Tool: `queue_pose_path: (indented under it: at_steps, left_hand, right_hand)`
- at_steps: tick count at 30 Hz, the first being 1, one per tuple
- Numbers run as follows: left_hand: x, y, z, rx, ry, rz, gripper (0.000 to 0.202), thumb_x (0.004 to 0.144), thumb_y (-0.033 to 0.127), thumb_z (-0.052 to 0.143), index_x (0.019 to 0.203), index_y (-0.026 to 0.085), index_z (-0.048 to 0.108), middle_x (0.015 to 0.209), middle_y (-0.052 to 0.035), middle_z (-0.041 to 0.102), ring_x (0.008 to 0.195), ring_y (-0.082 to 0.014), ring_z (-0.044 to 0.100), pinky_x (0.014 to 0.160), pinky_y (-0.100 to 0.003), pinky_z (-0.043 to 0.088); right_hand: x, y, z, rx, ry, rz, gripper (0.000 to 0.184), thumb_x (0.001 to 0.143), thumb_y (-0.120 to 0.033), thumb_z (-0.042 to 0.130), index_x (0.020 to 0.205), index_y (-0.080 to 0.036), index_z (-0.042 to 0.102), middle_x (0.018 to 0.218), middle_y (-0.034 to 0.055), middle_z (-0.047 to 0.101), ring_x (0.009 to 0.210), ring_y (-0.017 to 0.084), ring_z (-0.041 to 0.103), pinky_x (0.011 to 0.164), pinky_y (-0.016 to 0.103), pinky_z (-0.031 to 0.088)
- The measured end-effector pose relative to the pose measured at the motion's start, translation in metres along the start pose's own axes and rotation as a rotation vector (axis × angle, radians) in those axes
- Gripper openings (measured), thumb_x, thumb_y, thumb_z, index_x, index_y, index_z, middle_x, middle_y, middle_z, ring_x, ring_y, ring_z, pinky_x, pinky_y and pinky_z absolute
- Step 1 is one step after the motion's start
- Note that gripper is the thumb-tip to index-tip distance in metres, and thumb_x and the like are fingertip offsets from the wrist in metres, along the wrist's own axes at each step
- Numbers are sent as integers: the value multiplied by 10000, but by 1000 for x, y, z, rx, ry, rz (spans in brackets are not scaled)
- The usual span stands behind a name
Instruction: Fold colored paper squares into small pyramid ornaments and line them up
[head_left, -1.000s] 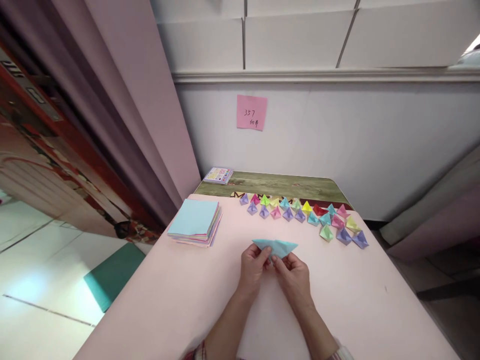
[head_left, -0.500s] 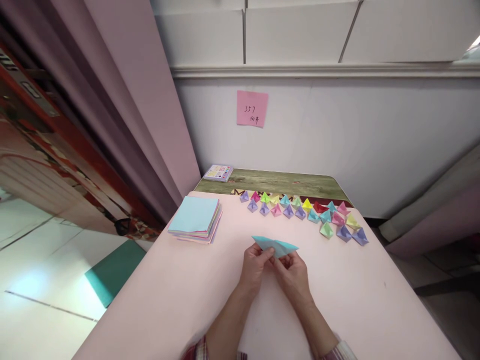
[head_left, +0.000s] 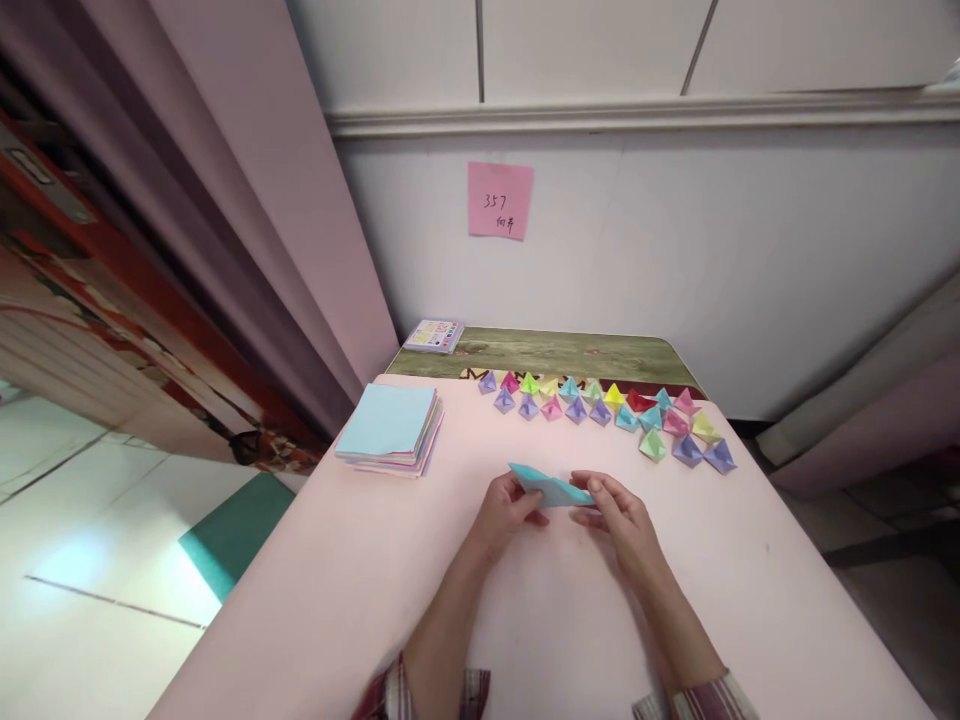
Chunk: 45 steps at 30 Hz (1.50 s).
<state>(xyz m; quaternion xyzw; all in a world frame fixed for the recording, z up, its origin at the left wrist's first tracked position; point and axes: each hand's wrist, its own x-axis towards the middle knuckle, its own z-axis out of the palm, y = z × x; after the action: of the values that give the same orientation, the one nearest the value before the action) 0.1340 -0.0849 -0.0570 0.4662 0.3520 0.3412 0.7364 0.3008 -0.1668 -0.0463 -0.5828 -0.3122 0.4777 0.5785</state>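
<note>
A light blue folded paper piece (head_left: pixel 549 487) is held just above the pink table (head_left: pixel 360 590) between both hands. My left hand (head_left: pixel 504 510) pinches its left end. My right hand (head_left: pixel 619 513) has its fingers curled around the right end. Beyond the hands, several small folded paper shapes (head_left: pixel 611 415) in purple, pink, green, yellow, red and blue lie in two rows. A stack of coloured square paper (head_left: pixel 390 428) with a light blue sheet on top lies at the left of the table.
A paper pack (head_left: pixel 434 335) rests on a green wooden surface (head_left: pixel 570 355) behind the table. A pink sticky note (head_left: pixel 499 200) hangs on the white wall. A purple curtain (head_left: pixel 247 200) hangs at left. Tiled floor with a green mat (head_left: pixel 236 530) lies beside the table.
My right hand slid from below the blue piece to its right end. The piece lowered toward the table and the camera tilted down slightly.
</note>
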Motion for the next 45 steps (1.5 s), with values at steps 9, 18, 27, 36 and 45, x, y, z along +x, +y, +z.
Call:
queue_pose_path:
  at_steps: [9,18,27,36,45]
  left_hand:
    - [2,-3,9,-52,56,81,302,715,326,730,951,173,619,884,-48,660,776,-176,630,694,-322,552]
    - [-2,-1,16,-47,130,126,353,811,474,613,987,169,611,925,-49,611,858,-176,582,785,-308,519]
    - [-2,-3,11,156,197,120,539,689,454,762,1110,154,611,1020,-67,651,900,-197,612,835,-316,493]
    - [0,-5,7,112,126,115,472,751,295,675,1182,136,567,1120,-89,644,1022,-234,610,890,-356,503]
    - [-5,-10,13,336,59,220,637,668,46,514,1294,166,506,1281,-92,593,1186,-234,548,1056,-393,409]
  right_hand:
    - [-2,14,20,58,-50,3,367,699,-482,775,908,-184,729,878,67,713,832,215,648,771,333,536]
    - [-4,23,29,-40,-26,-7,404,681,-477,779,937,-174,706,908,86,726,801,226,664,723,321,523]
    - [-3,28,31,15,-81,-9,372,702,-453,773,934,-172,701,877,62,701,748,172,625,698,289,510]
    - [-2,27,26,-6,-42,-4,376,745,-493,720,932,-168,694,872,77,716,778,197,657,692,292,536]
    - [-13,19,34,-729,138,-347,207,851,-381,580,970,-238,669,804,5,730,649,162,664,618,249,493]
